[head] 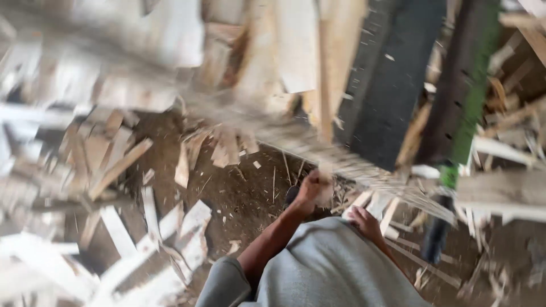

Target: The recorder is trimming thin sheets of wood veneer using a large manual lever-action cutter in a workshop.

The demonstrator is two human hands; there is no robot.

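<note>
The view is heavily motion-blurred. My left hand (pixel 313 187) is closed around a long pale wooden strip (pixel 250 122), which streaks diagonally from the upper left down to the lower right. My right hand (pixel 365 223) is lower, close to my grey shirt, just under the same strip near some pale wood scraps. Blur hides whether it holds anything. Below both hands is bare brown dirt floor (pixel 239 193) strewn with chips.
Pale wood offcuts (pixel 119 170) lie piled on the left and lower left. Stacked planks (pixel 284 51) fill the top. A wide dark board (pixel 389 85) and a dark bar with a green edge (pixel 463 108) lean at the upper right, with more scraps beyond.
</note>
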